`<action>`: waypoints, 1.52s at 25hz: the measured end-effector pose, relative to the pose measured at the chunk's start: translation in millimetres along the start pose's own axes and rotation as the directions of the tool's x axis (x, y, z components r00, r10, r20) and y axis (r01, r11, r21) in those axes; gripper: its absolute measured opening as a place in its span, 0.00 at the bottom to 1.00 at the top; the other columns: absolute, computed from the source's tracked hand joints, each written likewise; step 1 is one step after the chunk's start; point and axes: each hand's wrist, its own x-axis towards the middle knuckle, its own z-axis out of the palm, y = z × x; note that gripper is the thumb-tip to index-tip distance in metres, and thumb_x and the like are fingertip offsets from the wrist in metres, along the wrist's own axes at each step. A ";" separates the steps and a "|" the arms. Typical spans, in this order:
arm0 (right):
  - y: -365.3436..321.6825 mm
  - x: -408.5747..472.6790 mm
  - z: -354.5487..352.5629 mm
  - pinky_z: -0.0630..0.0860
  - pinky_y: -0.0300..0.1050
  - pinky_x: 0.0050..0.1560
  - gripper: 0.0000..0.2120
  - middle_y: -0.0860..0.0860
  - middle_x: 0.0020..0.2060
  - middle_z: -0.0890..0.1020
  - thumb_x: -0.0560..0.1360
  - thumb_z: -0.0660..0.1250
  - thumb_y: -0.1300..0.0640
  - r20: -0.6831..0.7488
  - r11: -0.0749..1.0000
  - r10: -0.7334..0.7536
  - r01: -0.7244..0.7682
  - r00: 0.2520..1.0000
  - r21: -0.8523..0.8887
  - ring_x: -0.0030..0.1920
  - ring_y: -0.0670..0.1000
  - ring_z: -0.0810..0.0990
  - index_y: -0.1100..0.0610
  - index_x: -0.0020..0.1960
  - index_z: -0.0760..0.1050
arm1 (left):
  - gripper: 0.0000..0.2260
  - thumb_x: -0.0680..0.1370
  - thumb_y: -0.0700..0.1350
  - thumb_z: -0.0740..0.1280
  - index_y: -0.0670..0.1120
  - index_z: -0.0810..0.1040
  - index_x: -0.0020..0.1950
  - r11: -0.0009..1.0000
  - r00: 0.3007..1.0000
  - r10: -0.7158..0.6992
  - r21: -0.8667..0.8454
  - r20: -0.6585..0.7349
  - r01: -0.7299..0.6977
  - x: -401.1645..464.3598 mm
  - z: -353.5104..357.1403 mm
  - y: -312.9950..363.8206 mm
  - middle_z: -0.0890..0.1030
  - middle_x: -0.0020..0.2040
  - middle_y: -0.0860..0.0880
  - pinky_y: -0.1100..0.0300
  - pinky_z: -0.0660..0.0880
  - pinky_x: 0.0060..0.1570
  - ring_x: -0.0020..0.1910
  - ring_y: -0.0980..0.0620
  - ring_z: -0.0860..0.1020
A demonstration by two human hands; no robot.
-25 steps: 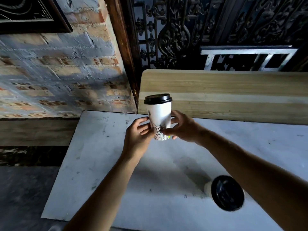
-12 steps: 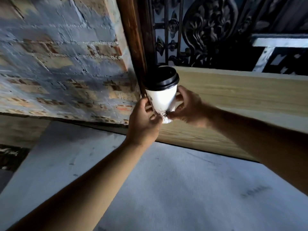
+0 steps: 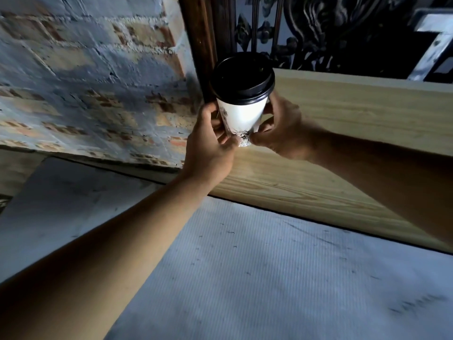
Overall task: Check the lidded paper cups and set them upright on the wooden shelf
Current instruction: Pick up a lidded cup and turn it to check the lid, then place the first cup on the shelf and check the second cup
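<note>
Brick, painted a worn bluish white with red showing through, is filling the left as a rough wall [image 3: 85,77]. Below it we are seeing a pale grey scuffed tabletop [image 3: 257,278] spreading across the bottom. Moving right, our left hand [image 3: 210,148] is curling around the lower left side of the white paper cup with a black plastic lid [image 3: 242,99], fingers closed against its wall and thumb pressing near the printed base. We are holding the cup upright, tilted slightly, in the air in front of the light wooden shelf [image 3: 343,114], its base off any surface and its lid level with the shelf's top edge. Our right hand [image 3: 284,133] is closing on the cup's lower right side, fingertips meeting it near the base. Behind the cup a dark wooden post [image 3: 198,45] is standing, and further right a black ornate iron grille [image 3: 331,28] is rising above the shelf.
</note>
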 end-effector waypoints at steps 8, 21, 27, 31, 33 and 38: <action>-2.7 -11.7 -4.6 0.81 0.59 0.61 0.47 0.57 0.71 0.76 0.70 0.77 0.58 0.053 0.983 0.174 -0.170 0.983 -0.070 0.64 0.57 0.80 0.52 0.82 0.55 | 0.36 0.77 0.37 0.72 0.45 0.59 0.81 0.994 0.996 -0.074 0.081 0.057 0.070 -15.8 -12.9 4.5 0.75 0.74 0.44 0.54 0.74 0.71 0.72 0.50 0.76; -73.2 -190.8 -43.2 0.66 0.49 0.70 0.35 0.56 0.80 0.64 0.81 0.63 0.42 -0.013 0.946 0.229 -0.225 0.973 -0.234 0.78 0.58 0.65 0.52 0.83 0.56 | 0.30 0.81 0.50 0.66 0.46 0.63 0.81 0.945 0.968 0.025 0.309 0.249 -0.104 -168.7 -62.8 67.1 0.69 0.80 0.46 0.59 0.62 0.77 0.79 0.50 0.67; -119.3 -325.1 -83.1 0.62 0.43 0.61 0.33 0.56 0.79 0.66 0.81 0.64 0.41 -0.136 0.917 0.262 -0.290 0.955 -0.272 0.76 0.58 0.68 0.51 0.81 0.60 | 0.26 0.83 0.49 0.65 0.46 0.65 0.80 0.925 0.877 0.084 0.291 0.473 -0.246 -266.1 -67.2 120.3 0.70 0.79 0.45 0.62 0.61 0.73 0.78 0.49 0.68; -135.7 -423.5 -98.7 0.62 0.39 0.61 0.30 0.54 0.77 0.68 0.81 0.65 0.43 -0.200 0.918 0.291 -0.331 0.936 -0.216 0.74 0.55 0.70 0.50 0.79 0.65 | 0.25 0.80 0.38 0.65 0.46 0.69 0.77 0.923 0.793 0.140 0.213 0.593 -0.322 -332.5 -71.4 131.9 0.74 0.76 0.47 0.67 0.62 0.70 0.76 0.50 0.71; -137.0 -463.0 -94.9 0.63 0.40 0.64 0.29 0.53 0.76 0.69 0.80 0.67 0.42 -0.200 0.923 0.295 -0.333 0.934 -0.194 0.74 0.55 0.71 0.48 0.78 0.66 | 0.30 0.75 0.35 0.67 0.49 0.68 0.78 0.934 0.771 0.078 0.223 0.632 -0.277 -360.2 -70.9 127.0 0.74 0.76 0.50 0.67 0.63 0.70 0.75 0.53 0.71; -121.6 -522.1 -69.1 0.66 0.55 0.74 0.36 0.53 0.80 0.62 0.74 0.70 0.37 -0.072 0.914 0.343 -0.351 0.937 -0.205 0.78 0.60 0.64 0.42 0.80 0.63 | 0.48 0.69 0.48 0.79 0.55 0.56 0.82 0.924 0.625 -0.196 0.355 0.756 -0.140 -412.5 -37.2 117.6 0.64 0.81 0.54 0.60 0.64 0.75 0.79 0.54 0.64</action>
